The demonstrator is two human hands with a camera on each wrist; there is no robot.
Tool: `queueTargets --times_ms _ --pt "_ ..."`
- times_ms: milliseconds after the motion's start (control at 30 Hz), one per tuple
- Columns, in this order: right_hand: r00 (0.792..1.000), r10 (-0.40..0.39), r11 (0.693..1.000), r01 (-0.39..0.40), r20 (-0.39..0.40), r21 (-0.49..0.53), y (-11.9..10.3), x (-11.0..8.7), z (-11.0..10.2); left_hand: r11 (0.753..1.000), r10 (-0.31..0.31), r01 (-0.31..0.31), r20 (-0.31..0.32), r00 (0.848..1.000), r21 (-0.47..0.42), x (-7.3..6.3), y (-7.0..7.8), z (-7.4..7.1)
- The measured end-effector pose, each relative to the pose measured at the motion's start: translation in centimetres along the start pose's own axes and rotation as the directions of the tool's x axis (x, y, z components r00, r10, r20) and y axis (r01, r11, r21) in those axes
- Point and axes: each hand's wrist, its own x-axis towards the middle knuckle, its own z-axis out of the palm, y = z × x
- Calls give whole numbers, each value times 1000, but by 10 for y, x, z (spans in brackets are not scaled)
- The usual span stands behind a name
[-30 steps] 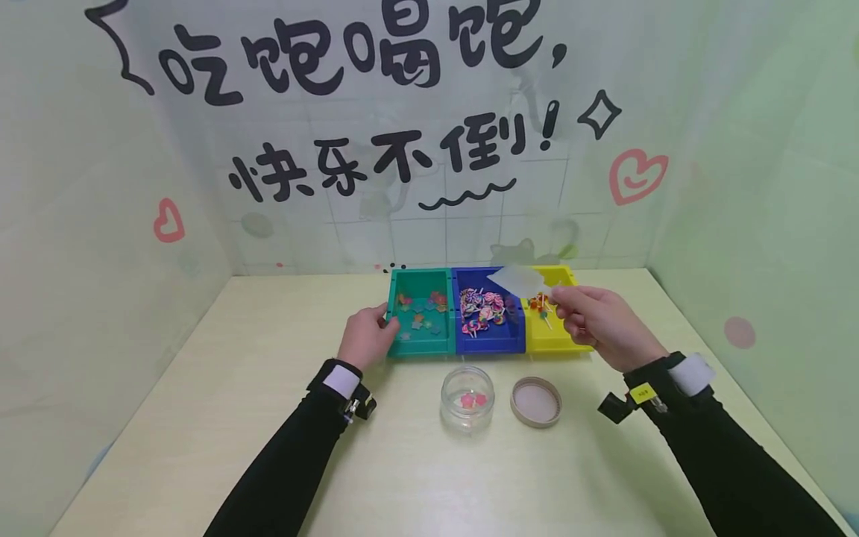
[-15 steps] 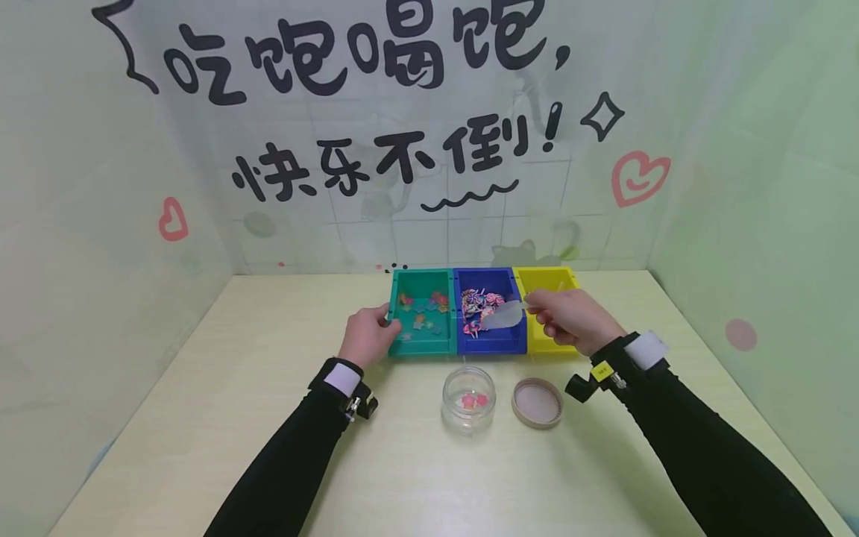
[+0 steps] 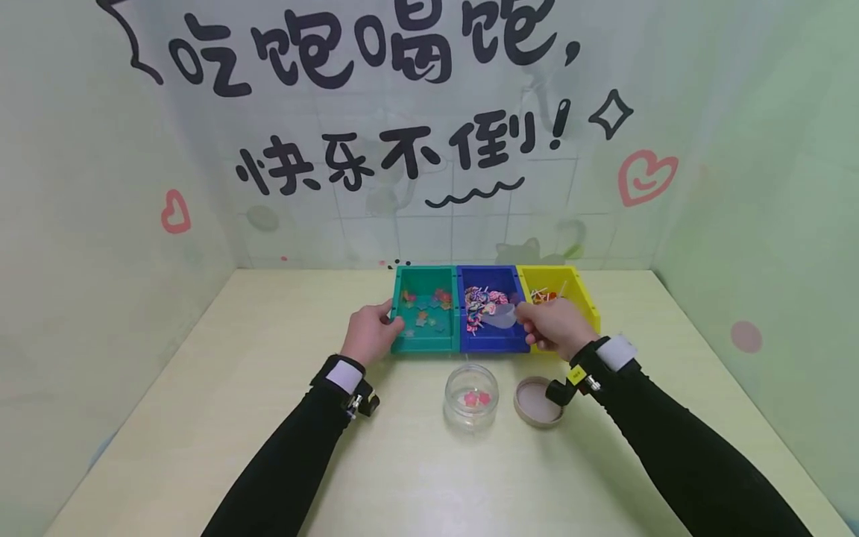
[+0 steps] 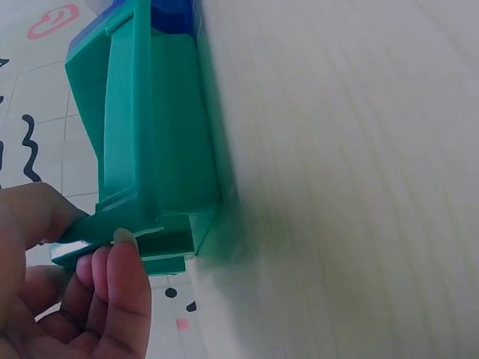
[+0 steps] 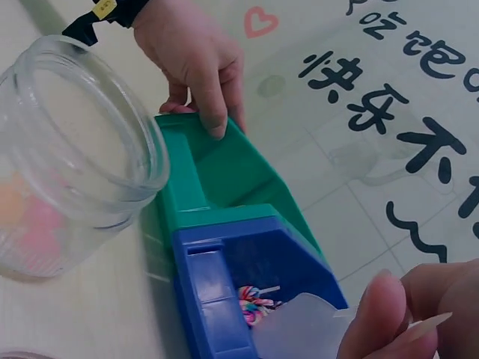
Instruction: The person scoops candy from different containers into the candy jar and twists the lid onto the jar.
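Observation:
My left hand (image 3: 370, 330) grips the left rim of the green bin (image 3: 424, 346); in the left wrist view, thumb and fingers (image 4: 127, 299) close on its edge from both sides. Colourful flower- or star-shaped pieces (image 3: 422, 319) lie in that bin. My right hand (image 3: 555, 326) pinches the handle of a translucent scoop (image 3: 499, 317). The scoop's bowl is inside the blue bin (image 3: 495, 344), low beside swirled mini lollipops (image 3: 478, 300). In the right wrist view the scoop (image 5: 299, 329) appears close to a few lollipops (image 5: 253, 303).
The yellow bin (image 3: 589, 302), with orange-red pieces on white sticks, adjoins the blue one, partly behind my right hand. In front stand a clear open jar (image 3: 471, 410) with pink pieces and its upturned lid (image 3: 533, 406). A printed backdrop (image 3: 288, 231) rises behind the bins.
My right hand has brought the scoop leftward and down from above the yellow bin into the blue bin. The left hand keeps its grip on the green bin.

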Motion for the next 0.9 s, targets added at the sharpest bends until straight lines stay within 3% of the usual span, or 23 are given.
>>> queueTargets --times_ms 167,400,467,600,667,700,900 --pt "999 -32 997 30 -20 -64 9 3 12 999 9 -9 0 1000 -32 0 0 -2" --pt "988 -94 956 54 -125 -290 12 6 26 999 -6 6 17 1000 -43 -2 1 -3" --pt "980 -143 921 80 -141 -382 11 7 28 999 -9 10 19 1000 -43 -2 1 -3" --pt "952 -269 790 131 -148 -599 12 9 32 999 -13 14 25 1000 -35 -2 1 -3" --pt "944 -298 749 139 -142 -648 13 9 34 999 -11 12 30 1000 -33 -2 0 -3" --pt "945 -295 750 137 -142 -647 13 10 34 999 -10 11 31 999 -32 -2 0 -2" --pt "971 -203 856 114 -125 -504 8 12 36 999 -18 19 34 999 -39 -3 1 -3"
